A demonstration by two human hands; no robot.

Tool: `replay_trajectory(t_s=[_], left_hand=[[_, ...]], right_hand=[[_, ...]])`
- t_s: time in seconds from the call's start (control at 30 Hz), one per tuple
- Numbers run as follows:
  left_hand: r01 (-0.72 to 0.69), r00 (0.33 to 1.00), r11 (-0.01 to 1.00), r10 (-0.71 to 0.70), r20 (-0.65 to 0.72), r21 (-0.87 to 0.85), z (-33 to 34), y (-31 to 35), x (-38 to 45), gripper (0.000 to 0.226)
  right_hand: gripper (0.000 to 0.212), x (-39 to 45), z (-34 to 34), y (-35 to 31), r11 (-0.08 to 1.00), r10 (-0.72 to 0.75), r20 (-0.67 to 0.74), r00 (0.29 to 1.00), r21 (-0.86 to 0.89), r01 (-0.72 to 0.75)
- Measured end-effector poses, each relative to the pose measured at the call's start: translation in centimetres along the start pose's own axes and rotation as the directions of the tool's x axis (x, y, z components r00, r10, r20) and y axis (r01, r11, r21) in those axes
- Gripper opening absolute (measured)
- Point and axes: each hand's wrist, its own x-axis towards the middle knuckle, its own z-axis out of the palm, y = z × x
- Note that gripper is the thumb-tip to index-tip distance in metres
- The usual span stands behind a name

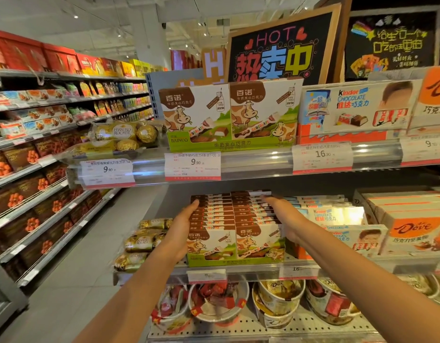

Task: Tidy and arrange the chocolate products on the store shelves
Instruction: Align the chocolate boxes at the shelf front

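Two rows of Bainuo milk chocolate boxes (235, 226), white and brown with a cow drawing, stand in a green display tray on the middle shelf (253, 269). My left hand (181, 231) presses flat against the left side of the rows, fingers straight. My right hand (283, 219) presses flat against the right side, fingertips at the rear boxes. Two more Bainuo boxes (230, 115) face forward on the top shelf.
Ferrero Rocher packs (142, 243) lie left of the tray, and more Ferrero Rocher packs (122, 136) on the top shelf. Kinder boxes (338, 219) and Dove boxes (412, 226) stand to the right. Tubs of wrapped chocolates (276, 300) fill the shelf below. An aisle (90, 256) runs on the left.
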Motion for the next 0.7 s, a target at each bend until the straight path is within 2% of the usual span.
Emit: replay_trajectory(t_s=[0.07,0.13,0.2,0.23,0.27,0.3,0.33,0.37,0.4,0.43,0.5,0.57,0.63,0.7], left_hand=[[-0.045,0.998,0.997,0.048,-0.042,0.064,0.0,0.0,0.4,0.041],[-0.125,0.99,0.975,0.133,-0.036,0.184,0.1,0.4,0.7,0.05],[-0.171,0.983,0.891,0.18,0.018,0.422,0.0,1.1,0.7,0.073],[-0.188,0.979,0.771,0.199,0.05,0.609,0.0,1.5,0.8,0.078],[-0.205,0.972,0.583,0.212,0.096,0.786,-0.2,1.8,1.1,0.081],[-0.22,0.966,0.365,0.209,0.15,0.905,-0.2,2.1,1.2,0.08],[-0.245,0.957,0.17,0.199,0.211,0.954,-0.1,2.3,1.2,0.078],[-0.276,0.948,0.036,0.176,0.266,0.961,0.1,2.7,1.2,0.075],[-0.302,0.941,-0.052,0.144,0.307,0.952,0.2,2.9,1.2,0.073],[-0.315,0.939,-0.101,0.108,0.325,0.944,0.5,3.2,1.0,0.071],[-0.336,0.937,-0.116,0.057,0.344,0.935,0.6,3.4,0.8,0.07],[-0.351,0.933,-0.097,0.049,0.356,0.931,0.9,3.6,0.2,0.068],[-0.38,0.92,-0.126,0.056,0.389,0.916,1.3,3.6,-0.6,0.065],[-0.397,0.911,-0.137,0.061,0.408,0.907,1.3,3.6,-0.8,0.067]], right_hand=[[0.041,0.1,0.1,-0.1,0.992,-0.082,-0.026,0.996,-0.096,0.079],[0.058,0.4,0.2,-0.4,0.93,-0.2,-0.019,0.98,-0.319,0.184],[0.063,0.6,0.2,-0.9,0.744,-0.248,0.05,0.967,-0.63,0.223],[0.061,0.7,0.2,-1.1,0.608,-0.246,0.08,0.966,-0.763,0.218],[0.059,0.7,0.3,-1.3,0.486,-0.242,0.102,0.965,-0.848,0.211],[0.057,0.5,0.3,-1.3,0.412,-0.24,0.113,0.964,-0.888,0.206],[0.057,0.4,0.4,-1.3,0.384,-0.24,0.12,0.963,-0.9,0.208],[0.058,0.5,0.3,-1.2,0.386,-0.243,0.122,0.962,-0.898,0.211],[0.059,0.7,0.2,-1.0,0.402,-0.25,0.122,0.961,-0.89,0.217],[0.06,0.9,0.2,-0.8,0.419,-0.252,0.122,0.96,-0.88,0.222],[0.06,1.3,0.1,-0.4,0.423,-0.237,0.138,0.962,-0.876,0.23],[0.058,1.5,0.0,-0.2,0.393,-0.24,0.163,0.957,-0.885,0.249],[0.057,1.3,0.1,-0.4,0.368,-0.243,0.167,0.956,-0.895,0.25],[0.057,1.4,0.1,-0.7,0.281,-0.241,0.171,0.955,-0.93,0.238]])
